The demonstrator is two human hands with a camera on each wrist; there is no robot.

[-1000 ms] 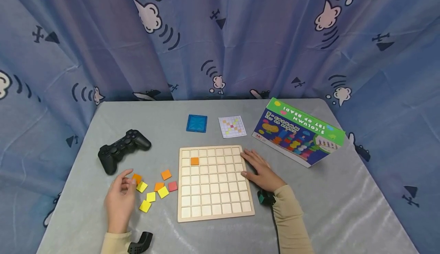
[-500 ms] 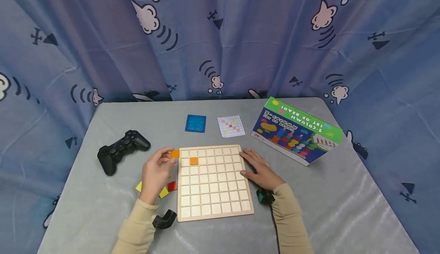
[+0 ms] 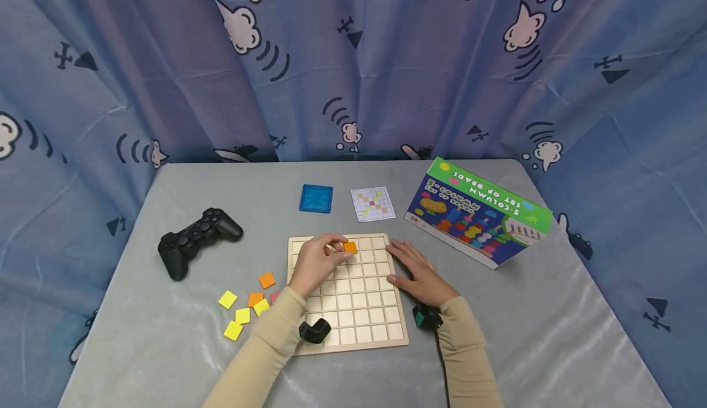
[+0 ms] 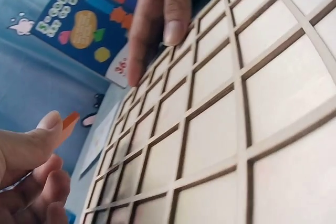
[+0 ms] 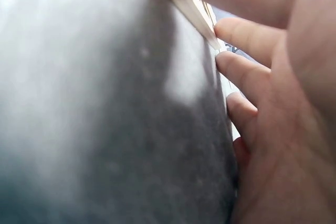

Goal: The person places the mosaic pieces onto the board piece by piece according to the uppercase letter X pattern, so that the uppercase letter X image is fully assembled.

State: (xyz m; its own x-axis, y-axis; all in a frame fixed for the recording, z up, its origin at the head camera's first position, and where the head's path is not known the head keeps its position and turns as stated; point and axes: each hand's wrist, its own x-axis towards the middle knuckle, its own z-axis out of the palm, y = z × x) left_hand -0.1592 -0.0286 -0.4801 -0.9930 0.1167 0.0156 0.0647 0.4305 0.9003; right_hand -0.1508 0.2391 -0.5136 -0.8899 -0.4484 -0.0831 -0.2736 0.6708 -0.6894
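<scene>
Nearest, on the bench (image 3: 386, 377) left of the left hand (image 3: 318, 265) and closer in, lie loose yellow, orange and red tiles (image 3: 242, 316). Under that hand spreads a gridded wooden board (image 3: 353, 319); thumb and fingers pinch an orange tile (image 3: 350, 247) over its far rows. The right hand (image 3: 422, 278), fingers extended, touches the board's right edge. Well left of the left hand sits a black controller (image 3: 200, 240); beyond the right hand, a colourful box (image 3: 477, 215). Farther past both hands are a printed card (image 3: 373, 204) and blue square (image 3: 316, 199), then a curtain (image 3: 309, 107).

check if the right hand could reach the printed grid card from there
Likely yes: the right hand touches the edge of the board, and nothing seems to stand between that hand and the card.
</scene>
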